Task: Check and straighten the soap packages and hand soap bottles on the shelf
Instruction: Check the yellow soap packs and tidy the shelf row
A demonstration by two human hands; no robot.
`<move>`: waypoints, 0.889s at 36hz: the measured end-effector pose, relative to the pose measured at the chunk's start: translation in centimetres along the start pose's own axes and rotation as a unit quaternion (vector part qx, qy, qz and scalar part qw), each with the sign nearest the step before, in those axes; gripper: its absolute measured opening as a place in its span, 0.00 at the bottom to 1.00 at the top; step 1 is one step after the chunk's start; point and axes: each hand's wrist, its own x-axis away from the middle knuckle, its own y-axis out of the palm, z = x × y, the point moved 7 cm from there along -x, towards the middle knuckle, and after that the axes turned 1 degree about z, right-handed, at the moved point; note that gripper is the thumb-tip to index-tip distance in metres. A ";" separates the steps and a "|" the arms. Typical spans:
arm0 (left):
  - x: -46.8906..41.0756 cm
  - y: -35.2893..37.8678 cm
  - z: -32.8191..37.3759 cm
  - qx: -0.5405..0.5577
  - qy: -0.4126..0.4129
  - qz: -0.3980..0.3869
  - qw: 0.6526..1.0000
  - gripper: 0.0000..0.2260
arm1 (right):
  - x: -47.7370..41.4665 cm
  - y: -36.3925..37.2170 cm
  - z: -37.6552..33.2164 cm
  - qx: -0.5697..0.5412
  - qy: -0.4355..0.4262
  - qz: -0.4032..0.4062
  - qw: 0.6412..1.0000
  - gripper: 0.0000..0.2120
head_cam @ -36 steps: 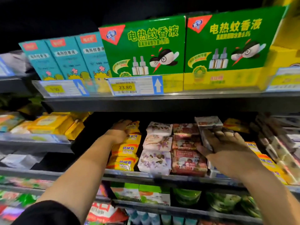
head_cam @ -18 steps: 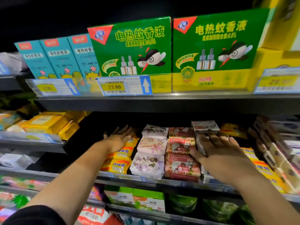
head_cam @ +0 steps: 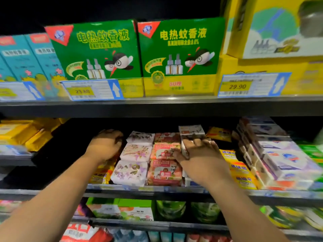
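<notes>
Soap packages lie in rows on the middle shelf (head_cam: pixel 157 192). My left hand (head_cam: pixel 106 145) reaches over the yellow soap packs (head_cam: pixel 101 173) at the left of the row, fingers curled down over the back ones, which it hides. Beside them lie white flowered soap packs (head_cam: pixel 130 172) and pink soap packs (head_cam: pixel 165 172). My right hand (head_cam: pixel 201 154) rests with spread fingers on a stack of white boxed soaps (head_cam: pixel 191 131), thumb against the box's left side. More yellow soap packs (head_cam: pixel 243 173) lie to its right.
White and blue soap boxes (head_cam: pixel 283 159) fill the right of the shelf. Green mosquito-liquid boxes (head_cam: pixel 136 51) and price tags (head_cam: pixel 92 89) stand on the shelf above. Yellow packs (head_cam: pixel 19 133) lie at far left. Lower shelves hold bags and boxes (head_cam: pixel 122 208).
The view has moved closer and to the right. My left hand went from flat with spread fingers to curled over the yellow packs. My right hand stays on the white boxes.
</notes>
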 end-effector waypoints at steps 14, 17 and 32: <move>4.9 -2.8 22.4 0.229 0.163 -0.016 0.959 0.19 | -1.2 0.2 12.7 -0.213 0.147 0.042 0.965 0.16; 4.8 -1.1 25.3 0.192 0.193 -0.076 0.959 0.25 | -1.6 1.1 13.6 -0.158 0.148 0.002 0.976 0.17; 5.1 2.1 25.7 0.103 0.186 -0.177 0.961 0.29 | -4.1 4.3 15.2 -0.346 0.166 0.001 0.923 0.23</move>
